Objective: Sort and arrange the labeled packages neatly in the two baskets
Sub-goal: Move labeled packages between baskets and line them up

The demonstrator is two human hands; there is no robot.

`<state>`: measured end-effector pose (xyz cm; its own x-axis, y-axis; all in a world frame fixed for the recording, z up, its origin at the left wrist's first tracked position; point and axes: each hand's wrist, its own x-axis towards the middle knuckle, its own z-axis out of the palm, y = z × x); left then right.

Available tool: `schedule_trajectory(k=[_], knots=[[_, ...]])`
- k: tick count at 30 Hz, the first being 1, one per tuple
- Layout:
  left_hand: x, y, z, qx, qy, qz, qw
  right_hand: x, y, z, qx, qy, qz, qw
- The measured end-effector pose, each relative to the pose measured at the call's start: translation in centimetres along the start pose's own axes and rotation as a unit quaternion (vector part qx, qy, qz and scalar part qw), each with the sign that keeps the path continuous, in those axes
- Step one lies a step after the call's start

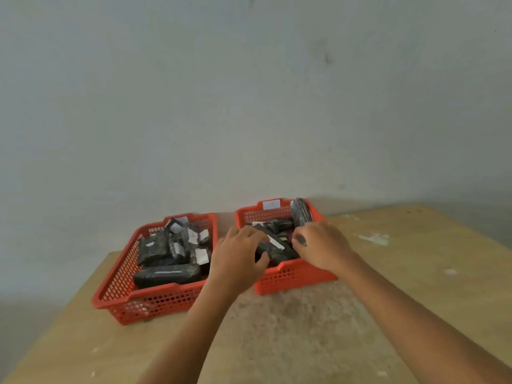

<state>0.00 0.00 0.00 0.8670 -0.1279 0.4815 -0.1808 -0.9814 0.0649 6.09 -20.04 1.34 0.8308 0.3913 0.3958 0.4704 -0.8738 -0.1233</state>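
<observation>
Left hand (238, 252): fingers (256, 235) curled over the top of a long dark package (273, 246) with a white label strip, thumb tucked under its near end; the package is gripped, lying tilted across the pile in the right basket (288, 275).

Right hand (321, 245): fingers curled inward, pinching a small dark item (300, 240) at the 3 o'clock side of the long package; what the item is cannot be told through the blur.

Right basket: red, perforated plastic, white tag on its far rim at 12 o'clock. Contents: a loose heap of dark wrapped packages under both hands; one rounded dark package (300, 213) stands on edge against the far right corner, at 1 o'clock from the right hand. Both hands cover much of the heap.

Left basket (122, 286): red, same pattern, just beside the right basket at 9 o'clock, the two apart by a narrow gap. Contents: dark packages with white labels (171, 245), jumbled at mixed angles; one long package (167, 274) lies flat along the near wall.

Surface (304, 328): tan board, worn grey patch at 6 o'clock of the baskets, pale flecks at 3 o'clock.

Wall (249, 92): pale, plain, behind the baskets at 12 o'clock.
</observation>
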Motion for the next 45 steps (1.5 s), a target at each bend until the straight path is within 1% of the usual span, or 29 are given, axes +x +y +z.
schedule_trajectory(k=[4,6,11,13,15,16,18,19,21,22,23,25,27,30,33,35,38,40,43,45], knots=[[0.7,0.5,3.0,-0.101,-0.045,-0.045,0.993,-0.6,1.0,1.8,0.053,-0.102,0.024,0.993],[1.6,0.5,4.1,-0.126,-0.053,-0.059,0.989,-0.5,1.4,2.4,0.085,-0.107,0.028,0.990],[4.2,-0.5,6.0,-0.152,-0.038,-0.086,0.984,-0.5,1.5,3.5,0.097,-0.091,0.012,0.991],[5.3,-1.1,6.8,-0.113,-0.037,-0.088,0.989,-0.2,1.7,4.0,0.105,-0.099,0.004,0.990],[6.0,-1.7,7.7,-0.033,-0.053,-0.092,0.994,0.9,2.6,4.5,0.126,-0.106,0.012,0.986],[6.0,-1.8,8.1,-0.006,-0.062,-0.098,0.993,1.6,3.1,4.7,0.148,-0.112,0.027,0.982],[6.0,-1.9,8.9,0.008,-0.065,-0.117,0.991,3.3,3.8,5.1,0.212,-0.122,0.056,0.968],[6.0,-1.9,9.1,0.001,-0.052,-0.132,0.990,4.0,4.1,5.5,0.248,-0.119,0.073,0.959],[6.0,-1.9,9.1,-0.010,-0.002,-0.164,0.986,4.9,4.1,6.6,0.307,-0.117,0.114,0.937],[5.9,-2.0,9.1,-0.006,0.016,-0.181,0.983,5.1,4.1,7.4,0.321,-0.129,0.131,0.929],[5.9,-2.0,9.1,0.002,0.019,-0.197,0.980,5.3,4.1,8.1,0.321,-0.147,0.140,0.925],[5.7,-2.0,9.4,0.038,-0.007,-0.216,0.976,5.6,4.2,9.0,0.303,-0.196,0.139,0.922],[5.7,-2.0,9.7,0.076,-0.034,-0.201,0.976,5.8,4.6,9.2,0.282,-0.238,0.143,0.918],[5.8,-2.2,9.7,0.081,-0.048,-0.198,0.976,6.2,4.6,9.2,0.258,-0.305,0.164,0.902],[5.8,-2.4,9.7,0.087,-0.063,-0.190,0.976,6.5,4.3,9.4,0.244,-0.330,0.169,0.896],[5.9,-2.3,9.7,0.065,-0.050,-0.180,0.980,6.5,4.3,9.4,0.242,-0.328,0.173,0.896],[5.8,-2.2,9.4,0.002,0.005,-0.163,0.987,6.2,4.4,9.5,0.252,-0.306,0.164,0.903],[5.6,-2.2,9.3,-0.072,0.042,-0.144,0.986,6.0,4.4,9.6,0.269,-0.273,0.144,0.912],[5.5,-2.3,9.3,-0.211,0.085,-0.138,0.964,5.8,4.6,9.7,0.319,-0.213,0.130,0.914],[5.4,-2.4,9.2,-0.241,0.106,-0.142,0.954,5.8,4.6,9.6,0.345,-0.169,0.136,0.913]])
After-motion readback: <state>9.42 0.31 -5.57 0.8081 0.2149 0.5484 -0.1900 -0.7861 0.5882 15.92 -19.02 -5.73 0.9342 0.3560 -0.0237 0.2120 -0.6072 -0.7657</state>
